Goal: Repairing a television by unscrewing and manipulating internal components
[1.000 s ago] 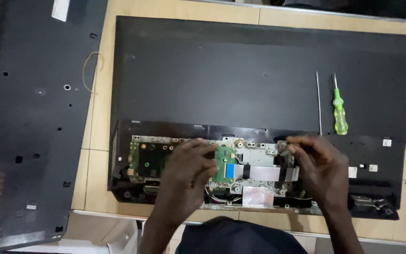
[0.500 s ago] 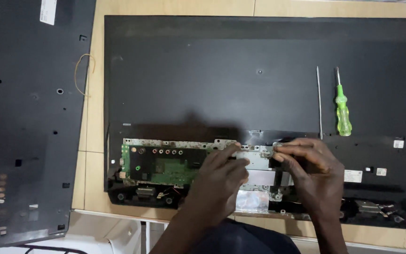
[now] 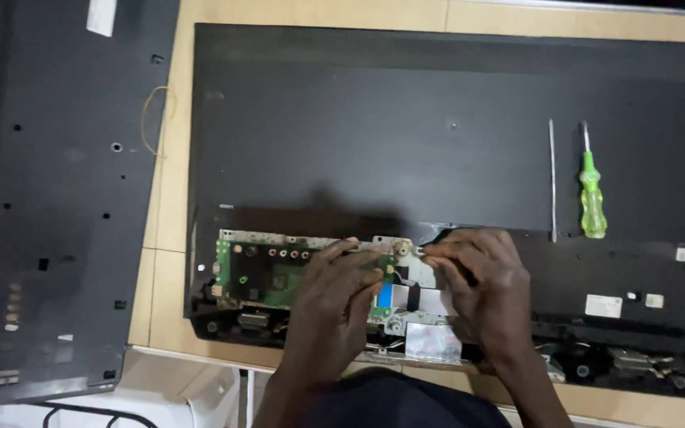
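Left hand: the left hand (image 3: pixel 341 297) rests on the green circuit board (image 3: pixel 267 277), fingers curled down over the board's right end; its fingertips press at the board's upper edge, and whether they pinch anything cannot be told.
Right hand: the right hand (image 3: pixel 481 289) lies just right of the circuit board, over the pale metal plate (image 3: pixel 430 333) beside it; thumb and forefinger are drawn together near a small round fitting at the board's top right corner, but what they grip, if anything, is too small to tell.
Circuit board: it sits in the lower part of the opened television back (image 3: pixel 438 127), a large dark panel lying flat; a blue ribbon strip (image 3: pixel 384 295) shows between the two hands.
Screwdriver: a green-handled screwdriver (image 3: pixel 592 198) lies on the dark panel, well to the upper right of the board, tip pointing away.
Thin rod: a slim grey rod (image 3: pixel 552 178) lies just left of the screwdriver, parallel to it.
Removed cover: a separate dark cover (image 3: pixel 49 198) lies far left of the board, apart from the panel.
Table: the pale wooden table (image 3: pixel 164 261) shows between cover and panel.
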